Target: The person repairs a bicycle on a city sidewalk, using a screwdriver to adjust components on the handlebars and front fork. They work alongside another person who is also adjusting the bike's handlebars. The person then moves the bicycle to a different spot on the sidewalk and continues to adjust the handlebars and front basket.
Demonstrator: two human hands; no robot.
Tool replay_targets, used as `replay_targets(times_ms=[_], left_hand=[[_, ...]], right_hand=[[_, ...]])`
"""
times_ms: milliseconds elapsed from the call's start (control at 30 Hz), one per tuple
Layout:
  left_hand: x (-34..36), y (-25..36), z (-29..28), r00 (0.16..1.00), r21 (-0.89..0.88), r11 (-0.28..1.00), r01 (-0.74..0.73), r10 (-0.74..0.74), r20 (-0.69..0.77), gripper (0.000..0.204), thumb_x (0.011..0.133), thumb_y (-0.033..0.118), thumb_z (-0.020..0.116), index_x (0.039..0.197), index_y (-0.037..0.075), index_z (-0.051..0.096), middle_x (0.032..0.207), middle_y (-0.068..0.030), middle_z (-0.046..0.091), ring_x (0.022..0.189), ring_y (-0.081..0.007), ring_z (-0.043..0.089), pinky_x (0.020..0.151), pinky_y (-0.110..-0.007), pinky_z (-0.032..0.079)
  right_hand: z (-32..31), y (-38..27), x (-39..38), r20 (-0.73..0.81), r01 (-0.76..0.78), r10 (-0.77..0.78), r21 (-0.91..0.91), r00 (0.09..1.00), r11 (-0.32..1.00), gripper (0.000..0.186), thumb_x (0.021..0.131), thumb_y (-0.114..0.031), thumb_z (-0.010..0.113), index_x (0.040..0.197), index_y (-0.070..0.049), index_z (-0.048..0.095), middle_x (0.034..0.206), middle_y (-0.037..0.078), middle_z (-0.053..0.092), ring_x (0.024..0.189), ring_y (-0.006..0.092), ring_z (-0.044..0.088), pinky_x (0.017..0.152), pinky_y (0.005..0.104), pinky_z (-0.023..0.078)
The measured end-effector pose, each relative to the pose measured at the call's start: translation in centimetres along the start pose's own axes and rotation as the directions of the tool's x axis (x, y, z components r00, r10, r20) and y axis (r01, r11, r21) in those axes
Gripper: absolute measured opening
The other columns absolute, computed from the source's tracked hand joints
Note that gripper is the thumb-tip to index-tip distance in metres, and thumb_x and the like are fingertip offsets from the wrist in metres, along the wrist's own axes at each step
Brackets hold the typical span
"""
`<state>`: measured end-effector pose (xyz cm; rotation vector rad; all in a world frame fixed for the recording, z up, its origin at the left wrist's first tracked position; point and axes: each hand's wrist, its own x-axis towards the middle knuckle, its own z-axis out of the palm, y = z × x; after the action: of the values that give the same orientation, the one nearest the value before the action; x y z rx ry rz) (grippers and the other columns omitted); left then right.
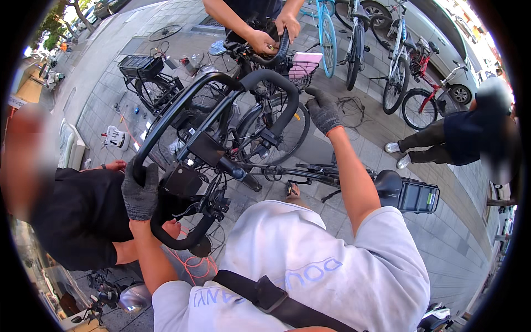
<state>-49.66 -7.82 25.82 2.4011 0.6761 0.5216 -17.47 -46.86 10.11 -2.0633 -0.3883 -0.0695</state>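
Note:
My left hand [141,188], in a grey knit glove, is closed round a black tubular handlebar [148,145] at the left. The bar has padded grips, dark boxes, levers and cables. My right hand [324,110], also gloved, has its fingers apart just right of the bar's curved foam grip [290,113]; it holds nothing that I can see. A bike wheel [294,141] is below the grip. A black bike frame with a saddle [387,188] lies crosswise under my right arm. At the top, another person's bare hands [276,33] work on a second curved black bar.
A person in dark clothes [77,216] is close at my left. Another [464,138] stands at the right. Parked bikes [398,83] and a white car [437,39] line the upper right. A black rack with a wheel [141,74], cables and parts sit on the paving [442,243].

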Motion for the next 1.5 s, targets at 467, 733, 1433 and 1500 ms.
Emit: replay_targets(times_ms=[467, 733, 1433, 1500], left_hand=[[-2.1, 0.4, 1.4, 0.960, 0.161, 0.949, 0.270, -0.252, -0.125, 0.031, 0.095, 0.026, 0.072, 0.115, 0.002, 0.070, 0.104, -0.0133, 0.076, 0.099, -0.0260, 0.073, 0.087, -0.037, 0.053], [-1.8, 1.8, 1.8, 0.953, 0.254, 0.929, 0.271, -0.221, -0.210, 0.031, 0.094, 0.027, 0.070, 0.116, 0.005, 0.071, 0.103, -0.0161, 0.075, 0.098, -0.0330, 0.073, 0.085, -0.040, 0.055], [-2.3, 1.2, 1.2, 0.974, 0.186, 0.964, 0.192, -0.164, -0.153, 0.046, 0.073, 0.005, 0.074, 0.119, 0.004, 0.067, 0.103, -0.0172, 0.072, 0.089, -0.0315, 0.073, 0.081, -0.039, 0.057], [-2.0, 1.2, 1.2, 0.979, 0.190, 0.967, 0.172, -0.145, -0.145, 0.041, 0.076, 0.005, 0.074, 0.117, 0.003, 0.068, 0.092, -0.0161, 0.069, 0.081, -0.0303, 0.071, 0.076, -0.039, 0.056]], right_hand=[[-2.0, -4.2, 13.5, 0.002, 0.212, -0.212, 0.034, 0.977, 0.977, 0.029, 0.096, -0.016, 0.060, 0.124, -0.010, 0.066, 0.101, 0.024, 0.071, 0.095, 0.0367, 0.071, 0.084, 0.0431, 0.054], [0.6, -9.9, 20.6, 0.153, 0.522, -0.506, -0.096, 0.849, 0.847, 0.029, 0.096, -0.019, 0.058, 0.122, -0.012, 0.068, 0.102, 0.022, 0.071, 0.098, 0.0394, 0.069, 0.086, 0.0474, 0.054], [15.6, -12.5, 33.9, 0.923, 0.730, -0.007, -0.299, 0.385, 0.615, 0.042, 0.084, -0.016, 0.057, 0.122, -0.013, 0.073, 0.114, 0.015, 0.073, 0.107, 0.0293, 0.069, 0.097, 0.0377, 0.052], [17.6, -12.9, 34.2, 0.922, 0.678, 0.195, -0.380, 0.336, 0.629, 0.042, 0.083, -0.015, 0.058, 0.122, -0.012, 0.073, 0.112, 0.015, 0.074, 0.104, 0.0282, 0.069, 0.094, 0.0373, 0.053]])
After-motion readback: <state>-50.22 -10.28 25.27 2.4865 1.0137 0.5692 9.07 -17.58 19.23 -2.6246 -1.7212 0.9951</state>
